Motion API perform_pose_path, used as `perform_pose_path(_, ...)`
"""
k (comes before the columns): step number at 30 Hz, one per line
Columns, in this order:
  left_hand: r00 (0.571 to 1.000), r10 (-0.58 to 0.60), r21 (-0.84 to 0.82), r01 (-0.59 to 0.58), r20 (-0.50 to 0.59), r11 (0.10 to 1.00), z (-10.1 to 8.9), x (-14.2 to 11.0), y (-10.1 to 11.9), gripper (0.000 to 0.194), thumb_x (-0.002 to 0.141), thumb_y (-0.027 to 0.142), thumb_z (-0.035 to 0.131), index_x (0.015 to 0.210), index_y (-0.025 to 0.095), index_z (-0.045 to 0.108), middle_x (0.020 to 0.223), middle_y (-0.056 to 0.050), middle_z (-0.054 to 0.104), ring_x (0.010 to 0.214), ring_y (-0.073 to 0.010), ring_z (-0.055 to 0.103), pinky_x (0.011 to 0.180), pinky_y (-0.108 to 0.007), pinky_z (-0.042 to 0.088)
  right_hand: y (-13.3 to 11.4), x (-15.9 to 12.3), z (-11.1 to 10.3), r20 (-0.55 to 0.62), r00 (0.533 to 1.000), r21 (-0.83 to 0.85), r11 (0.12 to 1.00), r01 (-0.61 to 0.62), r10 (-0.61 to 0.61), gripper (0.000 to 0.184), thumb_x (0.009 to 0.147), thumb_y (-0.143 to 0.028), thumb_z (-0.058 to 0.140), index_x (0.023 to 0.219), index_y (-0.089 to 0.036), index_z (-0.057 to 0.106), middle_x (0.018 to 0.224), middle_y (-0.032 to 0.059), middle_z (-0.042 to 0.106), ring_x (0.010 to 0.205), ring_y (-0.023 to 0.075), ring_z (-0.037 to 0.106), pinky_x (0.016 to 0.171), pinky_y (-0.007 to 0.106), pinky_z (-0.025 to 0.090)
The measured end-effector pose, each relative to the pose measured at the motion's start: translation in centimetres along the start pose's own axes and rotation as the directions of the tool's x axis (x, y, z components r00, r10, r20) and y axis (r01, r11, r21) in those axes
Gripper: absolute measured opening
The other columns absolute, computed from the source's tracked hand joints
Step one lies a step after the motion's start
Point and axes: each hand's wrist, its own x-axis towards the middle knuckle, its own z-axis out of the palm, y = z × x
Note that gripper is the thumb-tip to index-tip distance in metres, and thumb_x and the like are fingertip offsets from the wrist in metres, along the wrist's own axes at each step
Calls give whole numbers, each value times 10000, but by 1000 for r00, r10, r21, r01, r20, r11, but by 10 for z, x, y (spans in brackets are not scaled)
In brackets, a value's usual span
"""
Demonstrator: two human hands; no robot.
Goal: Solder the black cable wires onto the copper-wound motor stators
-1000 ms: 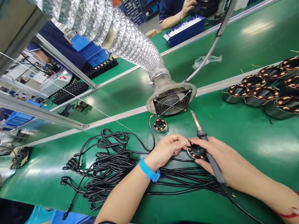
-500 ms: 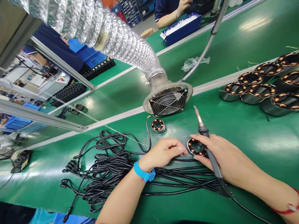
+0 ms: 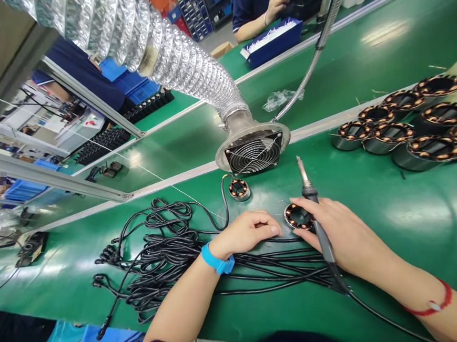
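My right hand is wrapped around a soldering iron, its metal tip pointing up and away from me. The thumb and fingers of the same hand also touch a stator ring with copper windings on the bench. Just left of that ring, my left hand rests low with its fingers curled together; what lies between the fingertips is hidden. A thin pale wire runs in from the left toward this hand. Black cables lie bundled beneath my left wrist and stretch right under both hands.
A fume extractor fan on a silver duct hangs over the bench. A second small stator sits below it. Several larger stators stand at the right. Across the divider, a person's hand is near a blue bin.
The whole view has shifted slightly. My right hand, with the iron and the stator ring, has hardly moved, and my left hand stays beside the ring.
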Motion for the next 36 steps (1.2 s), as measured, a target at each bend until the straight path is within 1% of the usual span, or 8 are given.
perform_pose_path(4, 996, 68, -153, -59, 56, 986, 5, 2, 2, 167, 851, 254, 669, 744, 144, 737, 818, -43, 682, 799, -155, 588, 840, -287, 493, -2, 1, -2, 8, 999, 72, 997, 36, -37, 302, 1000, -310, 478, 1268, -201, 564, 922, 87, 660, 778, 229, 627, 680, 344, 510)
perform_pose_path(7, 1000, 0, -116, 1, 10, 993, 6, 1, 2, 172, 891, 274, 627, 828, 141, 715, 803, -31, 654, 771, -144, 572, 818, -284, 492, 2, 1, -3, 22, 999, 112, 993, 42, -44, 333, 996, -273, 483, 1314, -199, 546, 956, 86, 670, 819, 224, 654, 716, 350, 547)
perform_pose_path(11, 996, -50, 284, 68, -69, 956, 12, -4, 3, 174, 845, 247, 711, 997, 169, 680, 948, -33, 635, 850, -168, 576, 832, -299, 486, 13, -1, -3, 28, 999, 155, 988, 12, -17, 423, 996, -249, 480, 1415, -195, 491, 1072, 101, 689, 916, 222, 695, 786, 357, 586)
perform_pose_path(15, 1000, -25, 566, 16, 7, 825, 21, -5, 7, 75, 841, 138, 664, 911, 165, 668, 1024, -60, 623, 904, -191, 572, 854, -318, 462, 18, 0, -16, 6, 1000, 203, 979, -1, 0, 499, 961, -213, 481, 1457, -217, 437, 1330, 119, 650, 1177, 257, 673, 959, 396, 589)
perform_pose_path(21, 994, -53, 41, 57, -94, 998, 4, -14, 8, 200, 807, 348, 709, 817, 162, 636, 610, 60, 410, 579, -94, 340, 581, -247, 284, -8, 2, -38, -131, 934, 368, 891, -265, 332, 380, 1014, -416, 499, 1371, -292, 463, 1060, 54, 756, 955, 238, 749, 798, 359, 644)
perform_pose_path(25, 991, -52, -213, 25, -121, 977, -5, -17, 8, 441, 674, 541, 805, 766, 151, 619, 635, 36, 486, 584, -82, 358, 581, -243, 279, -34, 8, -35, -114, 941, 519, 827, -217, 318, 378, 1017, -456, 527, 1355, -292, 485, 1052, 46, 747, 869, 181, 752, 768, 286, 639)
perform_pose_path(32, 990, 6, -183, -32, -142, 983, -3, -15, 7, 387, 709, 506, 791, 788, 154, 651, 666, 20, 510, 644, -107, 408, 635, -256, 339, -49, 21, -23, -131, 894, 644, 722, -252, 429, 370, 980, -466, 604, 1283, -275, 514, 902, 16, 732, 840, 158, 735, 759, 256, 619)
perform_pose_path(36, 972, 185, -43, -193, -146, 980, 4, -14, 9, 382, 927, 473, 538, 811, 151, 706, 762, -28, 577, 742, -148, 506, 752, -294, 415, -45, 21, -11, -108, 889, 755, 619, -218, 445, 431, 949, -536, 652, 1262, -270, 523, 817, -4, 710, 708, 131, 699, 663, 216, 606)
